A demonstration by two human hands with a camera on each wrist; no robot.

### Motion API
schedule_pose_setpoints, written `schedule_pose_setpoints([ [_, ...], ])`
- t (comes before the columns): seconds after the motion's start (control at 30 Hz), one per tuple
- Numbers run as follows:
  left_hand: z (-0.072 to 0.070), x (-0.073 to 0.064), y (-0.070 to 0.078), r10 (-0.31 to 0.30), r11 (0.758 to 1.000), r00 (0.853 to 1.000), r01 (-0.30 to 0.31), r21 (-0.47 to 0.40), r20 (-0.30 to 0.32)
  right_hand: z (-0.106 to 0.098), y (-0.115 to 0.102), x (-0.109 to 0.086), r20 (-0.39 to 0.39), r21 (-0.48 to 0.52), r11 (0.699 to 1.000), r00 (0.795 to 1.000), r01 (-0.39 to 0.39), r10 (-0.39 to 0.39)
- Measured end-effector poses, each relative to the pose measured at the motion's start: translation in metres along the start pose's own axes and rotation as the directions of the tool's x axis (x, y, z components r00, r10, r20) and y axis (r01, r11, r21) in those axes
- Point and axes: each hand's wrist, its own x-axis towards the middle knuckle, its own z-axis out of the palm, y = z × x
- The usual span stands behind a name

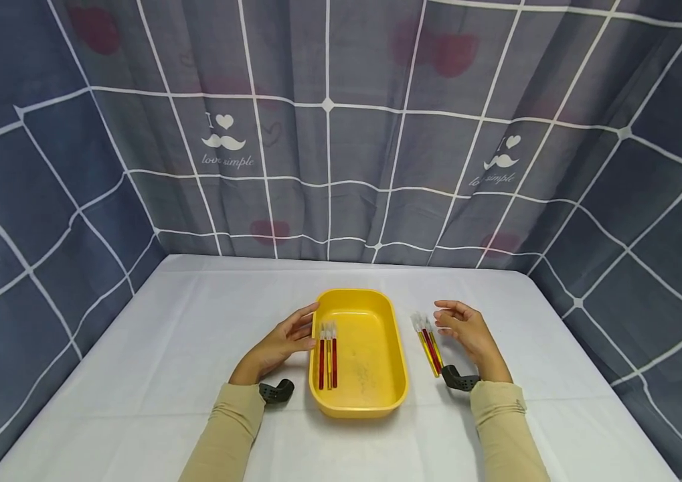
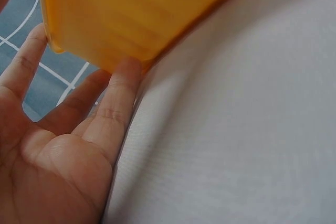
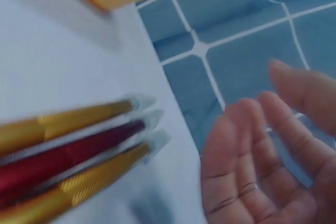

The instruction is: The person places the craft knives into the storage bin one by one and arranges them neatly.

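A yellow plastic tray [image 1: 377,375] stands on the white table. Along its left side lie three slim craft knives [image 1: 328,358] with clear caps, two red and one gold. My left hand [image 1: 280,345] touches the tray's left wall with extended fingers; in the left wrist view, fingertips [image 2: 127,69] rest against the yellow wall. To the right of the tray, two gold craft knives and a red one [image 1: 428,345] lie side by side. My right hand [image 1: 467,335] is just right of their capped tips, fingers loosely bent and holding nothing. Knurled grips and clear caps show in the right wrist view.
A white cloth covers the table [image 1: 196,321]. Dark blue-grey curtains [image 1: 353,147] with white grid lines hang behind and at both sides. Each wrist wears a black camera, one by the tray's left side and one near the right-hand knives' lower ends.
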Motion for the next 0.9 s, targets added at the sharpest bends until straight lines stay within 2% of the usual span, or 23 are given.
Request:
schedule_pose_setpoints([
  [0.13,0.0,-0.002,0.0,0.003,1.0,1.0,-0.003,0.0,-0.005,-0.002,0.011,0.001,0.024,-0.098,0.995,0.999,-0.035,0.038],
  [0.3,0.0,-0.004,0.001,-0.001,1.0,1.0,0.001,-0.004,0.0,-0.005,0.023,0.004,0.014,-0.181,0.98,0.996,-0.079,0.083],
  [0.6,0.0,-0.003,0.001,-0.013,1.0,1.0,0.013,-0.008,-0.007,0.0,0.019,0.002,0.0,-0.282,0.952,0.992,-0.118,0.123],
  [0.73,0.0,-0.001,0.001,-0.01,1.0,1.0,0.01,-0.004,-0.004,0.003,0.017,0.003,-0.022,-0.361,0.924,0.991,-0.128,0.128],
  [0.9,0.0,0.0,-0.001,-0.01,1.0,1.0,0.01,0.0,-0.001,0.006,0.015,0.004,-0.043,-0.476,0.869,0.991,-0.134,0.129],
])
